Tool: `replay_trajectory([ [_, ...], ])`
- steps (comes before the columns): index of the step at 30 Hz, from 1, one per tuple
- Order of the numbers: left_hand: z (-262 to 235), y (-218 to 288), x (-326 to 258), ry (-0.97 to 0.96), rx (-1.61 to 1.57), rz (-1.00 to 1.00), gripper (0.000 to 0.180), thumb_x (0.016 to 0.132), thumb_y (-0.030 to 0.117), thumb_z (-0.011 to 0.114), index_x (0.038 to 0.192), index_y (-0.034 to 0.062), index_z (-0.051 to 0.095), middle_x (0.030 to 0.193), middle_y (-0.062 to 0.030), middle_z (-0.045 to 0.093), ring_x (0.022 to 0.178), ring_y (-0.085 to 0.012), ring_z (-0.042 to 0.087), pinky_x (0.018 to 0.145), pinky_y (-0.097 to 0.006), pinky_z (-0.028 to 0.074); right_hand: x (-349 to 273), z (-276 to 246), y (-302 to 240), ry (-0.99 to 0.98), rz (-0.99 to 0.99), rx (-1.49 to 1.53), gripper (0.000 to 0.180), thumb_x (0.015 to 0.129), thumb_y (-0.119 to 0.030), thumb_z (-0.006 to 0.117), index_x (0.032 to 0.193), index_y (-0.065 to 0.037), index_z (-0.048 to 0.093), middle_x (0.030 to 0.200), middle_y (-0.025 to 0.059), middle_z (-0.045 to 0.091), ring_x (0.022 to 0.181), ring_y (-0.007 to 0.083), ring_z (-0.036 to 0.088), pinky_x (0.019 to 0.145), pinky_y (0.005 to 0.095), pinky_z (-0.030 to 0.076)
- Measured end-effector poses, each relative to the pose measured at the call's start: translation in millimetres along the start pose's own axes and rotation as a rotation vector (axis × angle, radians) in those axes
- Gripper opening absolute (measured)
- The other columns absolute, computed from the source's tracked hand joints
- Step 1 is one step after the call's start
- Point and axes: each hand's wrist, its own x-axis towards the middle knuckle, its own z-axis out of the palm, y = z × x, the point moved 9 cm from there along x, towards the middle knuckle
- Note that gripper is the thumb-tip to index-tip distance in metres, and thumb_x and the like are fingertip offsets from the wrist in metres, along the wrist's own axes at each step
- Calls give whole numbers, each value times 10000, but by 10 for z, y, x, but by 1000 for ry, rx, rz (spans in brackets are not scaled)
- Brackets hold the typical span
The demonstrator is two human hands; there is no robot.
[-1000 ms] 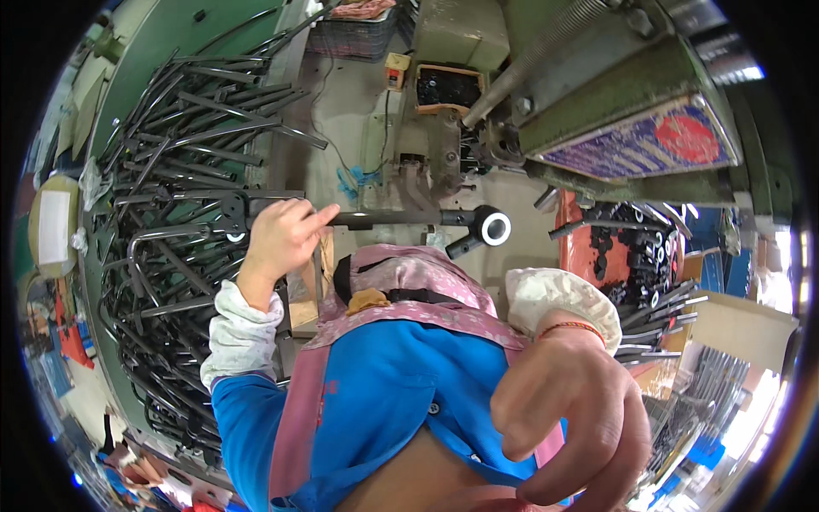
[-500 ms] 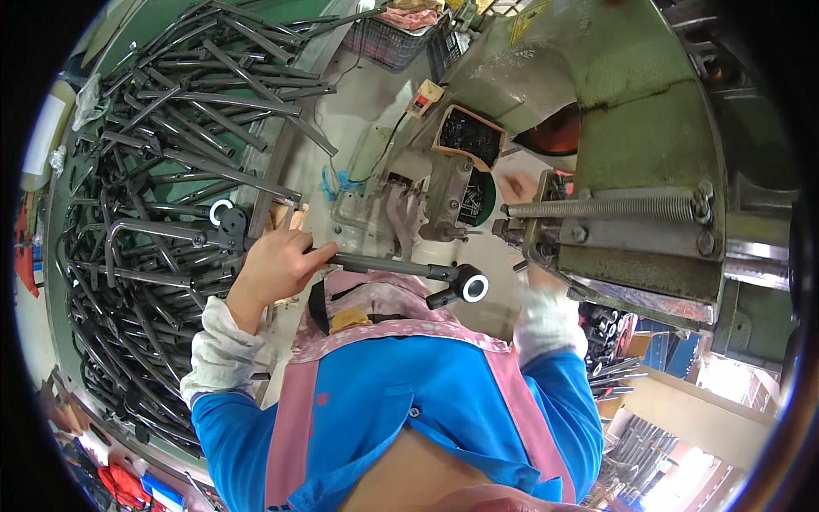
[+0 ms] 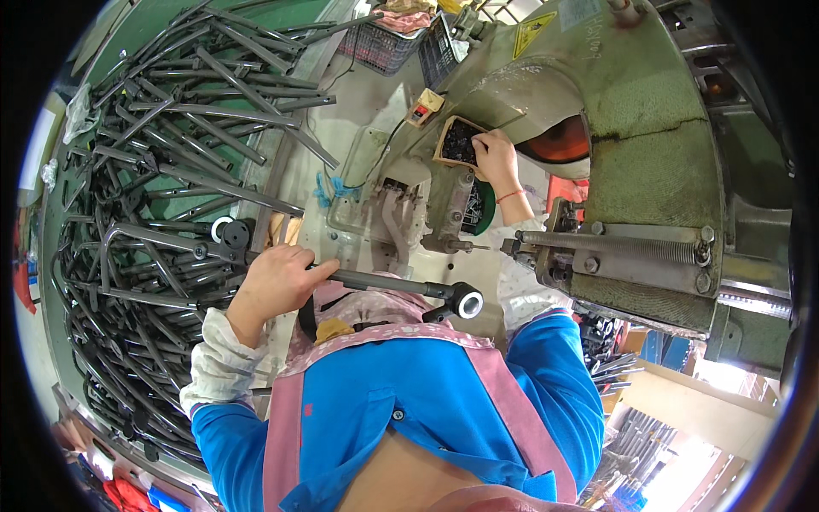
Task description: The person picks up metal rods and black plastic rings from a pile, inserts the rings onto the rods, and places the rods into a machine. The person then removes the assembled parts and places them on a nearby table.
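My left hand (image 3: 286,282) is wrapped around a dark metal tube frame (image 3: 384,282) and holds it level in front of my apron. The frame has a white-ringed round end (image 3: 467,304) on the right and a bent bar with another ring on the left, over the tube pile. My right hand (image 3: 497,162) is at an open box (image 3: 440,154), its fingers pressed together over the small black parts (image 3: 459,139) inside. What those fingertips pinch, if anything, is hidden. Beside that wrist sits a green bowl (image 3: 489,209) with small metal pieces.
A large pile of dark tubes (image 3: 136,341) covers the green table at left. On the right stands a big green machine (image 3: 657,154) with a long coil spring (image 3: 631,246). A metal fixture (image 3: 456,213) with a pin is before me. A black crate (image 3: 384,51) stands behind.
My right hand has moved from beside the machine up and left to the box of black parts. My left hand keeps holding the tube frame, whose right end has dipped slightly.
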Motion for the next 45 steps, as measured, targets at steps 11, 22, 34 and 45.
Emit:
replay_trajectory([
  [11, 40, 19, 76, -53, -13, 38, 269, 775, 222, 740, 1034, 184, 679, 718, -44, 588, 705, -257, 638, 611, -386, 498, -35, -143, 18, 118, -16, -32, 149, 865, -155, 666, 956, -81, 758, 913, 139, 673, 881, 309, 660, 800, 388, 530],
  [22, 39, -6, 50, -10, 5, 31, 349, 760, 218, 775, 1098, 207, 687, 726, -36, 586, 697, -251, 612, 600, -391, 472, -1690, -699, -101, 52, 225, 867, 221, 923, -9, 640, 1134, 58, 638, 864, 89, 673, 741, 157, 623, 699, 278, 529],
  [34, 44, 23, 17, -10, 55, 122, 343, 791, 280, 747, 1119, 220, 666, 754, -41, 614, 730, -257, 652, 630, -381, 512, -1924, -959, -794, 117, 311, 602, 143, 949, -96, 640, 1010, 8, 718, 757, 49, 681, 689, 110, 618, 650, 289, 510],
  [45, -172, -51, -210, 105, -51, 83, 281, 784, 289, 748, 1047, 195, 718, 692, -50, 595, 663, -276, 645, 578, -399, 500, -2256, -641, -854, -512, 83, -36, 297, 892, -241, 686, 1011, 32, 695, 915, 222, 680, 828, 394, 660, 746, 413, 533],
])
